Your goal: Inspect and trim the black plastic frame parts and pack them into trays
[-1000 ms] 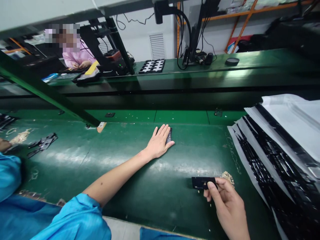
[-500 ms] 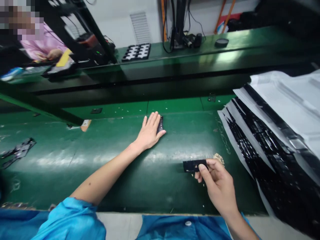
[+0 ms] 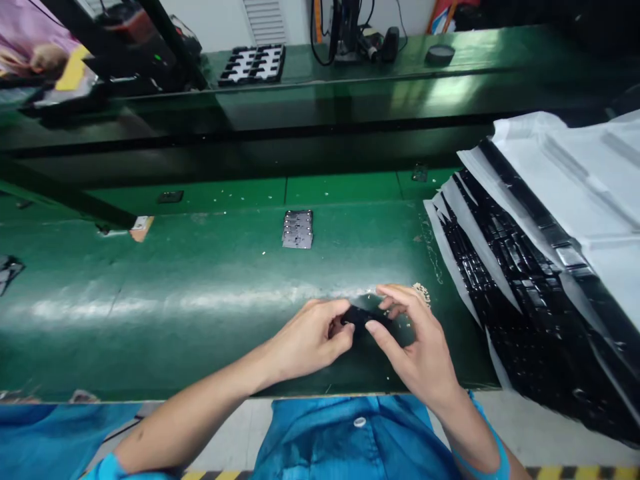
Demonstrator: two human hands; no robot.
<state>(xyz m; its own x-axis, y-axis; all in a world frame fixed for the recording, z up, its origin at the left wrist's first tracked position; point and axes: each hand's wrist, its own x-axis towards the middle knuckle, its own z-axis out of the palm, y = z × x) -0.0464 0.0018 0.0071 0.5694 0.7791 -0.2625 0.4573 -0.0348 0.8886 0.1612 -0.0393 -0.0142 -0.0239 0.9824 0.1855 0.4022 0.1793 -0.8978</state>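
A small black flat rectangular piece [image 3: 367, 315] is held just above the table near its front edge. My left hand [image 3: 320, 333] pinches its left end between thumb and fingers. At the other end, my right hand [image 3: 413, 337] has its thumb against or very close to the piece, with the fingers spread and raised over it. Beyond the hands, a neat group of thin dark grey parts [image 3: 297, 230] lies on the green table [image 3: 200, 267]. A little pile of tiny beige pieces [image 3: 421, 293] sits behind my right hand, partly hidden by it.
Overlapping white sheets with shiny black parts [image 3: 530, 267] cover the right side. A green post [image 3: 65, 193] slants in at the left. Dark parts lie at the far left [image 3: 9, 272] and on the back strip [image 3: 171, 197]. A tray [image 3: 253, 65] stands on the raised shelf.
My left hand has left the grey parts and come back to grip the black piece. My right hand has loosened its hold and spread its fingers. The view has shifted slightly.
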